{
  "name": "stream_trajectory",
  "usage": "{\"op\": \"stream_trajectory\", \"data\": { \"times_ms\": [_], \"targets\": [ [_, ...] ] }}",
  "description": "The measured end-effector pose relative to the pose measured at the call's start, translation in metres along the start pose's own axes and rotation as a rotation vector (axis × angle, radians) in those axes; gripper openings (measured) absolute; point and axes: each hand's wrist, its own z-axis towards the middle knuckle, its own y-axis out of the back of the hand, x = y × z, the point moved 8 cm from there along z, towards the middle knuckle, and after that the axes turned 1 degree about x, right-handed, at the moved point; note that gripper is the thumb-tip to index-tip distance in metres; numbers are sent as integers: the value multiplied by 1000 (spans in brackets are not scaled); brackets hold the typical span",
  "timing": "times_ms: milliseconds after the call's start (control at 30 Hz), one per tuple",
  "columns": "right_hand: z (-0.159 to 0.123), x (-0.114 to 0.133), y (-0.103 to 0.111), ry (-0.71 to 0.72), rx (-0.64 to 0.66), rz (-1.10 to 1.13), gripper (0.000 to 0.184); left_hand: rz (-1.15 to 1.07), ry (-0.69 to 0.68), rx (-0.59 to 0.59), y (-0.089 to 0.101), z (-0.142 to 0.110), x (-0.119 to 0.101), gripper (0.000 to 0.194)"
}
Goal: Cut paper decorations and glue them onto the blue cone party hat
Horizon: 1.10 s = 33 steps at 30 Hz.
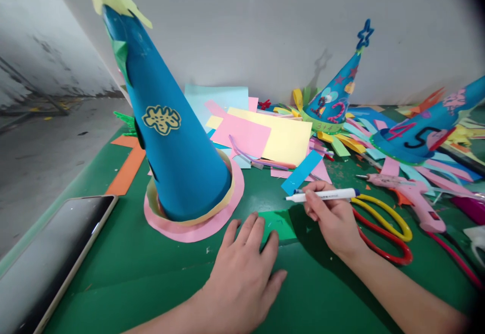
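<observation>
My left hand (246,268) lies palm down with its fingers spread, the fingertips on the left part of a small green paper piece (282,225). Between the fingers of my right hand (335,218) is a white marker (322,195), its dark tip pointing left above the table. Just left of my hands stands a tall blue paper cone hat (182,157) with a pink brim (195,233), a yellow outlined shape on its side and pale yellow paper near its top. Red and yellow handled scissors (390,245) lie beside my right wrist, their blades hidden.
A phone (56,258) lies at the table's left edge. Behind are pink paper (242,134), yellow paper (290,139) and many scraps. Two smaller decorated hats, one with a star (333,96), one marked 5 (428,127), stand right. A pink glue gun (409,192) lies near the scissors.
</observation>
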Motion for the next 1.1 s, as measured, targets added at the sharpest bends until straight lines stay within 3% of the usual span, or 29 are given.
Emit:
{"op": "stream_trajectory", "data": {
  "times_ms": [100,333,667,867,1100],
  "targets": [
    [1,5,7,17,-30,45,10,16,-7,-18,-1,-1,1,39],
    [-15,-1,6,-123,53,-63,15,49,-17,-42,-3,-1,1,38],
    [-18,-4,-4,-76,161,-275,16,84,-23,-135,-6,-4,2,38],
    [-20,-5,-6,-90,181,-266,19,113,-69,-218,-11,-5,3,38],
    [-18,-5,-8,-99,201,-209,18,141,-84,-209,-15,-7,5,39]
  ]
}}
